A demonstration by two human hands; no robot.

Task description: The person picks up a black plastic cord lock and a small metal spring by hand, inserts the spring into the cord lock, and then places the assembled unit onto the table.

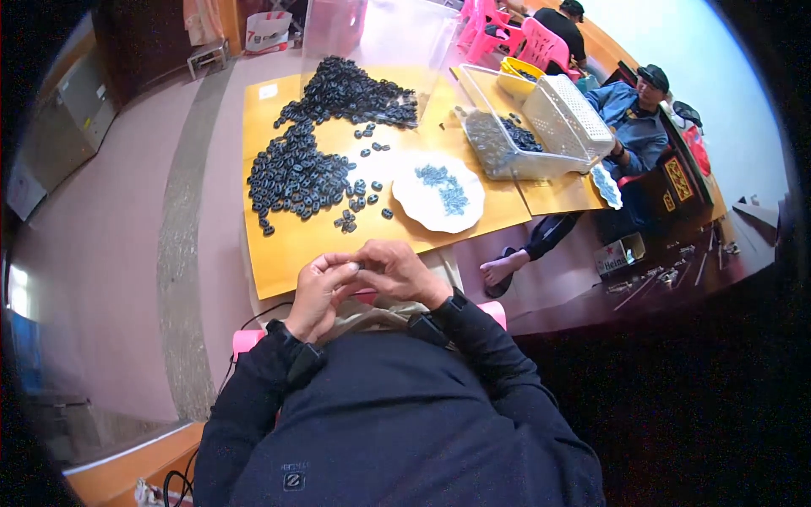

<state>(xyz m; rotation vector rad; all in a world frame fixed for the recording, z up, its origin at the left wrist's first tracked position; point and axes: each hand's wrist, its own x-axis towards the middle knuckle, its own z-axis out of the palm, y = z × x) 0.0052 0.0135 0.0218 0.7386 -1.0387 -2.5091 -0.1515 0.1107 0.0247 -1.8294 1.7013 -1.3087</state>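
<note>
My left hand and my right hand meet in front of my body, just off the table's near edge. Their fingertips pinch together on a small dark piece, mostly hidden by the fingers. Beyond them lies a heap of small black oval plastic parts, with a few loose ones spread toward me. A white scalloped plate to the right holds many tiny silvery metal pieces. Close to the table's front lies a little cluster of brownish parts.
A second black heap spills from a tipped clear bin. On the right, a clear tub holds dark parts, with a white perforated basket leaning in it. A yellow bowl stands behind. A person sits at right, another farther back.
</note>
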